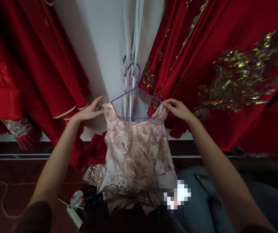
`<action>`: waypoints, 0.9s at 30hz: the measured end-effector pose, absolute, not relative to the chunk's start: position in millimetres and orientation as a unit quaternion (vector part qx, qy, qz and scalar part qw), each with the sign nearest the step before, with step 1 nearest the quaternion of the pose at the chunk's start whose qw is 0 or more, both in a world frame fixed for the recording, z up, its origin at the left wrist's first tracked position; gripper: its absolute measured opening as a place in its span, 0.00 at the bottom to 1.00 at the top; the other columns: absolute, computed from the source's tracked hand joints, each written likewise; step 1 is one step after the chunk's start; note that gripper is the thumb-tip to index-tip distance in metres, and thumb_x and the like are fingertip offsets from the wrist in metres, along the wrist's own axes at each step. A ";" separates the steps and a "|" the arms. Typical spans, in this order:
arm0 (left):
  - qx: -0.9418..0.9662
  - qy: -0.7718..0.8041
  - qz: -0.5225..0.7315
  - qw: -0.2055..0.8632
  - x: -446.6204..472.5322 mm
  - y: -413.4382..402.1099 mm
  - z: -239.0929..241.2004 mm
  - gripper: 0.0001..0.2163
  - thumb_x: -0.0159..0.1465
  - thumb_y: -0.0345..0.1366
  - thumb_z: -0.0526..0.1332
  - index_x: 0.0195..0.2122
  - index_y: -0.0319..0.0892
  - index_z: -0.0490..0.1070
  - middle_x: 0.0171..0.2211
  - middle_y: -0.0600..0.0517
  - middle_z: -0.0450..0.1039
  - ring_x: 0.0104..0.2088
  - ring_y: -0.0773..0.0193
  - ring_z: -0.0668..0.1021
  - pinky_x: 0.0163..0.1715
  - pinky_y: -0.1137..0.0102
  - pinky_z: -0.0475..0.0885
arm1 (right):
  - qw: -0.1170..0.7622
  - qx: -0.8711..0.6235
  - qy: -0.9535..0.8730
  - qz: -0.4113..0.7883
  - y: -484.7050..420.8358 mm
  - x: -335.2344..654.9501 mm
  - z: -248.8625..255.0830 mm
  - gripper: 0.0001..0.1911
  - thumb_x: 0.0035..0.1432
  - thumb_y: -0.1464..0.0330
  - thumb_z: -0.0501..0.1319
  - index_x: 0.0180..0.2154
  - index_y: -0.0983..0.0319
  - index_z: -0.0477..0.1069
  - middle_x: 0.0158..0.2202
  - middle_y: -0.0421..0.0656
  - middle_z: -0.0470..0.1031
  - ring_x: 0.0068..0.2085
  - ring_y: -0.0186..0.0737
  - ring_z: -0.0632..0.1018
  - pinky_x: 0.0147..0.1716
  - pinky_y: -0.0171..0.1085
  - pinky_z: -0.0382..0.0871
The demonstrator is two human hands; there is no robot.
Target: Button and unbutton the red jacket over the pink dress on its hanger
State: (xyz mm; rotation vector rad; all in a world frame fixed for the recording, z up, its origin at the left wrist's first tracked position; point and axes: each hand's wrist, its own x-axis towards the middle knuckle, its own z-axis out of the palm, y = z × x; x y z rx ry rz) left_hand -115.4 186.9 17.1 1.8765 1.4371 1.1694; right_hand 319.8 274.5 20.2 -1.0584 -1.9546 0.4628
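A small pink dress with gold floral pattern [135, 152] hangs on a purple wire hanger [136, 92] in front of me. My left hand [88, 111] touches the dress's left shoulder strap, fingers partly stretched out. My right hand [178, 109] pinches the right shoulder strap where it meets the hanger's end. The hanger's hook points up toward the white wall. The dress's hem falls down over my lap.
Red satin garments hang on the left [29, 64] and on the right with gold embroidery [238, 74]. White straps [130, 48] dangle down the wall. A white power strip [74, 215] and cable lie on the dark red floor at lower left.
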 end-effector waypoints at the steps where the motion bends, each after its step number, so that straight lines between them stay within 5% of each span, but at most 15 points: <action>1: 0.707 0.512 0.432 0.228 -107.2 190.0 23.2 0.22 0.51 0.40 0.67 0.48 0.43 0.71 0.48 0.46 0.73 0.49 0.59 0.74 0.48 0.69 0.67 | 0.427 -0.419 -0.780 0.181 273.8 319.2 19.6 0.20 0.53 0.52 0.59 0.36 0.63 0.73 0.35 0.45 0.76 0.35 0.38 0.75 0.40 0.40 0.69; 3: 0.733 0.507 0.415 0.180 -92.0 195.2 28.2 0.15 0.58 0.44 0.61 0.42 0.41 0.74 0.38 0.48 0.76 0.40 0.60 0.76 0.42 0.72 0.68 | 0.448 -0.408 -0.774 0.187 271.3 318.2 17.4 0.20 0.51 0.53 0.61 0.36 0.63 0.74 0.36 0.45 0.77 0.36 0.40 0.76 0.40 0.40 0.69; 7: 0.758 0.526 0.381 0.058 -82.4 202.6 20.6 0.18 0.61 0.48 0.56 0.31 0.38 0.76 0.23 0.53 0.73 0.27 0.64 0.73 0.29 0.74 0.64 | 0.513 -0.380 -0.741 0.209 268.4 316.8 11.0 0.18 0.44 0.55 0.68 0.32 0.60 0.76 0.34 0.44 0.79 0.37 0.41 0.78 0.39 0.39 0.71; 18: 0.679 0.622 0.390 -0.008 -121.0 173.0 -57.5 0.21 0.63 0.49 0.51 0.38 0.38 0.77 0.30 0.48 0.78 0.29 0.60 0.76 0.27 0.72 0.64 | 0.702 -0.449 -0.517 0.197 263.6 337.0 -54.5 0.15 0.44 0.57 0.67 0.32 0.59 0.76 0.35 0.45 0.80 0.35 0.46 0.79 0.39 0.45 0.74; 27: 0.792 0.439 0.422 -0.028 -52.2 151.2 -35.0 0.10 0.64 0.40 0.54 0.42 0.43 0.72 0.41 0.49 0.76 0.42 0.62 0.75 0.44 0.67 0.69 | 0.518 -0.458 -0.706 0.152 187.0 299.5 -72.7 0.14 0.53 0.56 0.63 0.35 0.58 0.76 0.36 0.42 0.80 0.38 0.43 0.79 0.41 0.42 0.73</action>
